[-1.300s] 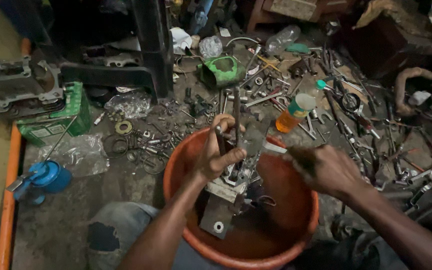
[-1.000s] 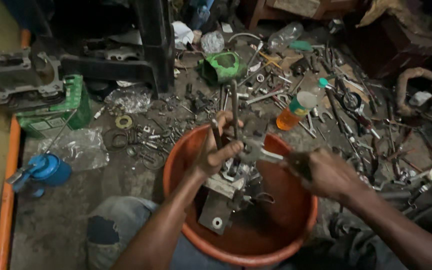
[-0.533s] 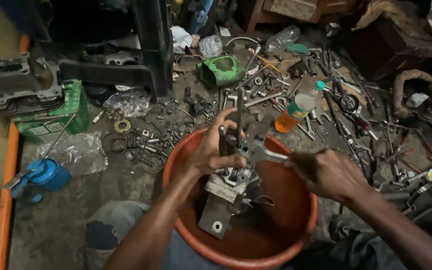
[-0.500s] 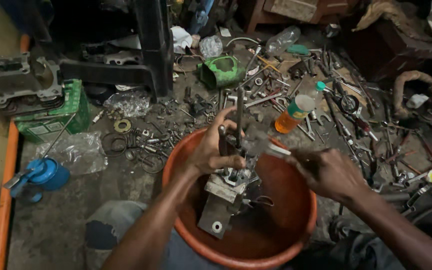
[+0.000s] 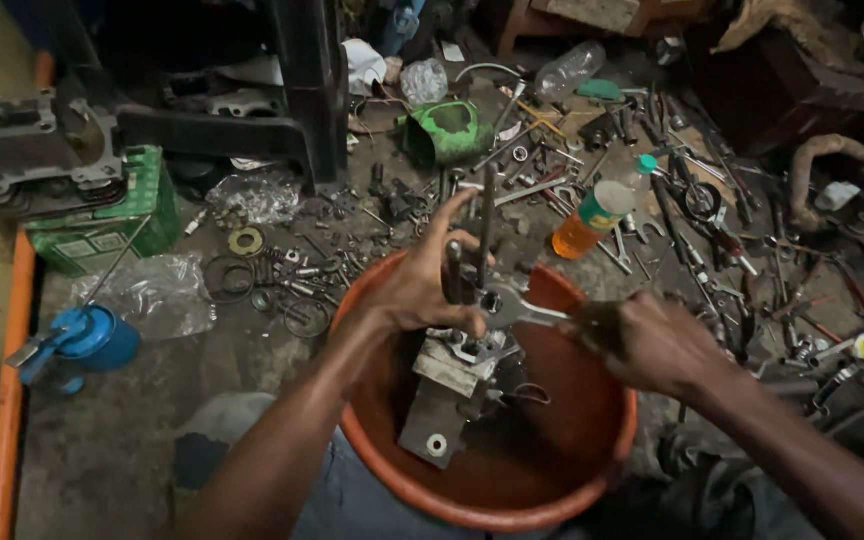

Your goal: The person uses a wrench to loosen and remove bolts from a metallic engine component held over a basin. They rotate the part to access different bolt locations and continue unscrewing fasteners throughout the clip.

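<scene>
dim warm light, deep shadows at top, slight blur at edges

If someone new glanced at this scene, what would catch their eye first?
The round orange plastic basin at bottom centre, where the left hand steadies a grey metal engine part and the right hand works a steel spanner on it. Behind, tools litter the floor around an orange-filled plastic bottle.

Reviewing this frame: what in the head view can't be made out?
- Where the spanner grips the metal engine part: hidden by the left hand.
- Spanner handle: covered by the right hand.
- Bottom of the orange basin: dark, contents unclear.
- Small nuts and washers on the floor: too small to tell apart.
- Grey engine block, top left: partly cut by the edge and in shadow.
</scene>
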